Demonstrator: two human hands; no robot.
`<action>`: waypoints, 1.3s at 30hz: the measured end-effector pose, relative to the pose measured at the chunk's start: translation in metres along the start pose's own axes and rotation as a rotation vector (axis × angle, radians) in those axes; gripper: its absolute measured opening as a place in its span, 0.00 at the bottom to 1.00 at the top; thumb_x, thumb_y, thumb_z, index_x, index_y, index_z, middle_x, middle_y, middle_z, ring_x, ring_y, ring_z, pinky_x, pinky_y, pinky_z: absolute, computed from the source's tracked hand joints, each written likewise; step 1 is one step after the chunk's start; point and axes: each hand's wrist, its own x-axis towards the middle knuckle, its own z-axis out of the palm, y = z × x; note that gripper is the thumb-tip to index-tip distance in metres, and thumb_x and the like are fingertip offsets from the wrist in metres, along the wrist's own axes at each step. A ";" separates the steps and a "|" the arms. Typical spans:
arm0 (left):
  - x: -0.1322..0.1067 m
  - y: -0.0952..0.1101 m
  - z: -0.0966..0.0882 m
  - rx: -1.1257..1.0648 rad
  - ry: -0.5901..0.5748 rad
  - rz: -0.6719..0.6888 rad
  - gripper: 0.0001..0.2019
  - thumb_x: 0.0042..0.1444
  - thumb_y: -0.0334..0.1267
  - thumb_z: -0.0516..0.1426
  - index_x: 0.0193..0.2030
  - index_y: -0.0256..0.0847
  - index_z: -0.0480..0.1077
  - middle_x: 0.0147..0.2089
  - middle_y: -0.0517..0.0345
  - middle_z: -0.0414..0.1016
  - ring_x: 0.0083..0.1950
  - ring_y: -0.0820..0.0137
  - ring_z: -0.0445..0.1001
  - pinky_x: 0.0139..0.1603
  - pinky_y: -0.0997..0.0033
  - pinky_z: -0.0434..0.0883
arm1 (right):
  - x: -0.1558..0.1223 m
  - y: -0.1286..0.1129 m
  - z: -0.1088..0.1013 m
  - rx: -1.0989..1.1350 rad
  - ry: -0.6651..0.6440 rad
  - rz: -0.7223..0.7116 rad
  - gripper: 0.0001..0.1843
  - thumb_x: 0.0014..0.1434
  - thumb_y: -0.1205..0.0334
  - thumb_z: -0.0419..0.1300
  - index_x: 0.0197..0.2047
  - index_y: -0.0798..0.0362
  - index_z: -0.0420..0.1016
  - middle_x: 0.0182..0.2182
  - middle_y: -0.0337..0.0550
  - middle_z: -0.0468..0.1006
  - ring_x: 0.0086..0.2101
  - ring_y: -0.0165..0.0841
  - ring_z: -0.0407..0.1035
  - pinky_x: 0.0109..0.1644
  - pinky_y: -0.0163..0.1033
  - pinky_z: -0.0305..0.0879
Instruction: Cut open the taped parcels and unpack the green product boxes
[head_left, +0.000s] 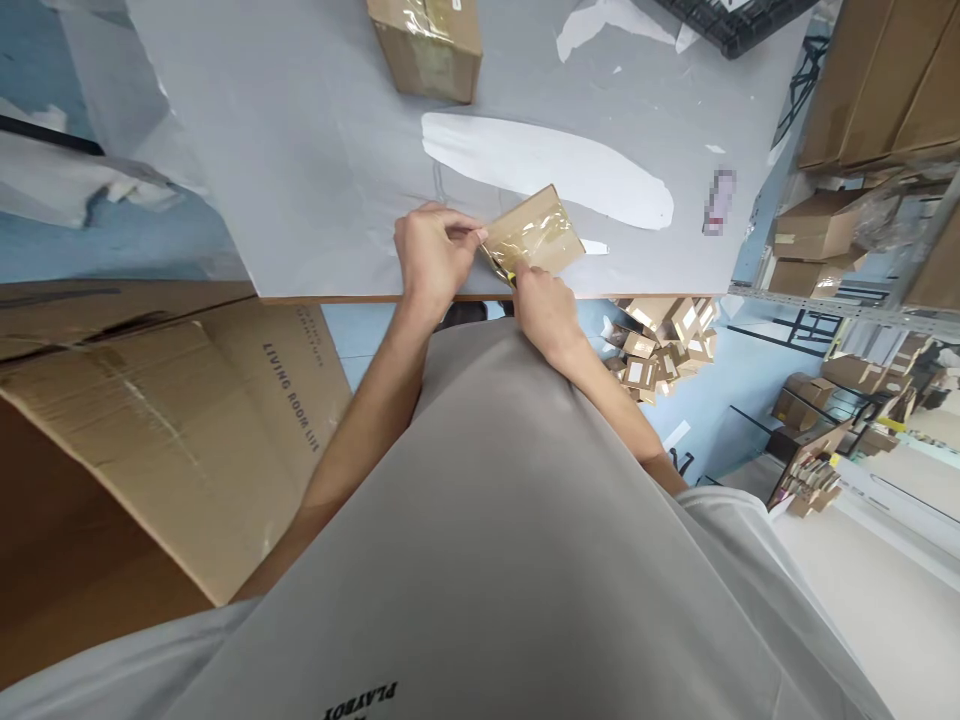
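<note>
A small brown cardboard box (538, 232) covered in clear tape lies on the grey table (315, 150) near its front edge. My left hand (431, 255) is closed, pinching the box's left corner with its fingertips. My right hand (546, 305) is closed around a small tool with a yellow part (511, 277) and presses it against the box's near edge. What kind of tool it is I cannot make out.
A larger taped cardboard box (427, 42) stands at the table's far side. A big carton marked "LIVING ROOM" (187, 420) sits at my left. Several small boxes (660, 345) are heaped on the floor at right, by shelves with cartons (862, 230).
</note>
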 end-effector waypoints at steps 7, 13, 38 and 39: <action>-0.001 -0.006 0.001 -0.027 -0.003 -0.023 0.06 0.66 0.47 0.72 0.46 0.51 0.88 0.49 0.57 0.89 0.51 0.57 0.90 0.63 0.55 0.88 | -0.017 0.008 0.004 -0.071 -0.066 0.023 0.19 0.83 0.70 0.52 0.68 0.53 0.79 0.60 0.66 0.88 0.58 0.55 0.86 0.62 0.57 0.84; -0.005 0.002 0.004 -0.011 0.015 -0.032 0.07 0.67 0.43 0.70 0.48 0.47 0.88 0.54 0.51 0.89 0.48 0.57 0.90 0.63 0.51 0.87 | -0.026 0.042 -0.017 0.000 -0.022 -0.057 0.13 0.83 0.64 0.56 0.63 0.51 0.79 0.59 0.62 0.88 0.56 0.56 0.84 0.60 0.54 0.80; 0.012 0.073 0.071 0.352 -0.283 0.394 0.15 0.76 0.56 0.63 0.61 0.58 0.85 0.76 0.51 0.83 0.87 0.40 0.70 0.93 0.20 0.52 | 0.036 0.129 -0.010 0.463 0.269 -0.010 0.13 0.87 0.52 0.55 0.59 0.48 0.77 0.58 0.56 0.91 0.56 0.50 0.87 0.63 0.48 0.77; 0.013 0.072 0.070 0.353 -0.280 0.394 0.15 0.77 0.56 0.62 0.61 0.58 0.85 0.76 0.51 0.83 0.87 0.40 0.70 0.93 0.21 0.52 | 0.039 0.127 -0.012 0.460 0.261 -0.021 0.13 0.87 0.51 0.55 0.60 0.48 0.77 0.58 0.57 0.91 0.56 0.50 0.87 0.63 0.48 0.78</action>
